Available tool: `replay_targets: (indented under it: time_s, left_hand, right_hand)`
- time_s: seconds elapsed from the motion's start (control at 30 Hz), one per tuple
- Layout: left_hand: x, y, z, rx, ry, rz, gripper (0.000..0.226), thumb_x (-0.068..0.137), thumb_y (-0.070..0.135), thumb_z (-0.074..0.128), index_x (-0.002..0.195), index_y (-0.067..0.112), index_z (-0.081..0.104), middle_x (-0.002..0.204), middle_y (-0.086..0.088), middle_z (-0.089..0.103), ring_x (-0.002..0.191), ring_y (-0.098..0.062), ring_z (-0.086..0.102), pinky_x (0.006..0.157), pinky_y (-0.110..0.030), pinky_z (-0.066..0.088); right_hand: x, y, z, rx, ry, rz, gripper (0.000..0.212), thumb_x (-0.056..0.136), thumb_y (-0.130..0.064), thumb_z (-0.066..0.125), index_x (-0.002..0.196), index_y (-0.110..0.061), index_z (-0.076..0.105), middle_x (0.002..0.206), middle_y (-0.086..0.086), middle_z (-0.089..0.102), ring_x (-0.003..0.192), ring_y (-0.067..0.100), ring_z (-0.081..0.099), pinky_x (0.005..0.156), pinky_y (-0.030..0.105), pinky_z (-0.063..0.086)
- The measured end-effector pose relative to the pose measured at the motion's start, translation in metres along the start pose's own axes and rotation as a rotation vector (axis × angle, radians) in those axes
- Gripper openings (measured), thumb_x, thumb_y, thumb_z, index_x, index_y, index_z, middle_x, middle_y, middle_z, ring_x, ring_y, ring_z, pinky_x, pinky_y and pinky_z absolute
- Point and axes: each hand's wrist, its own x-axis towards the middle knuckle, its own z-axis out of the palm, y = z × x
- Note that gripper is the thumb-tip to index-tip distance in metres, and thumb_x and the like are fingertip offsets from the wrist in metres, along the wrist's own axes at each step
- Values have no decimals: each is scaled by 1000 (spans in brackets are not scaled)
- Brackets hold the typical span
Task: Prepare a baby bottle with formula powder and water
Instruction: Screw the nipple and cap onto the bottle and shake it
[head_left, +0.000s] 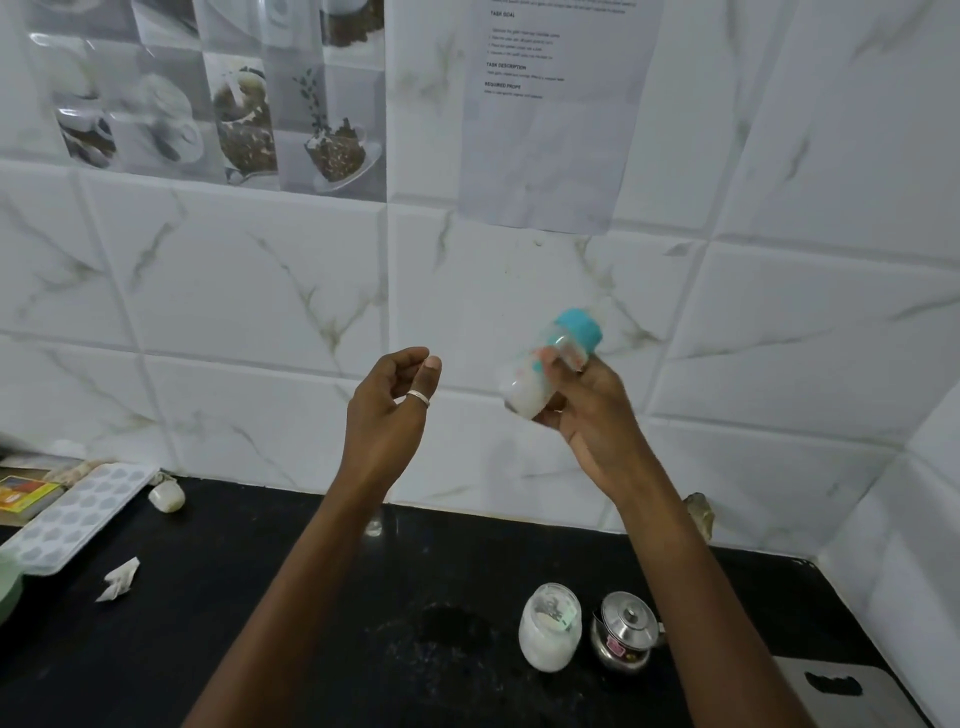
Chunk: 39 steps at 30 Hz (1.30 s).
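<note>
My right hand (584, 400) grips a small clear baby bottle (530, 387) with a teal cap (579, 330), raised in front of the tiled wall. The bottle is tilted, cap up and to the right, and holds white liquid; it looks blurred. My left hand (392, 402) is raised beside it, apart from the bottle, fingers loosely curled with nothing in them and a ring on the thumb. On the black counter (291, 613) below stand a glass jar of white powder (549, 626) and a small steel lidded pot (626, 631).
At the left counter edge lie a white tray with dimples (78, 517), a yellow box (26, 496), a crumpled paper scrap (118, 579) and a small white object (167, 496). A grey board (852, 693) lies at the bottom right. A printed sheet (556, 104) hangs on the wall.
</note>
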Motion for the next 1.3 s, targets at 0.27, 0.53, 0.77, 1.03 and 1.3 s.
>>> replay_targets:
  time_s: [0.27, 0.53, 0.77, 1.03, 1.3]
  left_hand:
    - [-2, -2, -1, 1, -7, -4, 28, 99, 45, 62, 123, 30, 66, 114, 12, 73, 110, -11, 68, 102, -40, 55]
    - [-4, 4, -3, -15, -8, 3, 27, 99, 46, 62, 121, 32, 65, 111, 12, 74, 107, -7, 70, 102, -39, 55]
    - [-4, 1, -9, -21, 3, -14, 25, 99, 44, 63, 121, 32, 66, 111, 12, 75, 107, -7, 70, 103, -40, 55]
    - [-4, 4, -7, -27, -3, -11, 27, 99, 44, 62, 122, 30, 66, 111, 12, 75, 108, -8, 70, 104, -41, 54]
    - [-4, 7, -6, -41, 0, -6, 26, 99, 42, 61, 121, 29, 66, 109, 13, 75, 107, -9, 71, 104, -42, 54]
  right_hand:
    - [-8, 2, 4, -134, -71, 26, 50, 83, -39, 73, 124, -13, 59, 110, 4, 72, 112, 31, 69, 92, 54, 58]
    - [-6, 0, 5, -69, -5, -30, 52, 85, -36, 70, 127, -10, 55, 117, 14, 70, 118, 40, 65, 92, 50, 59]
    - [1, -14, -8, 352, 136, -178, 69, 87, -37, 70, 142, -4, 44, 122, 16, 71, 113, 40, 69, 87, 45, 60]
    - [-4, -15, -7, 192, 42, -106, 61, 84, -32, 76, 134, -7, 52, 119, 12, 68, 115, 36, 67, 87, 47, 60]
    - [-7, -14, 0, 18, -74, -97, 67, 78, -37, 86, 130, -10, 53, 114, 9, 69, 113, 33, 68, 81, 40, 60]
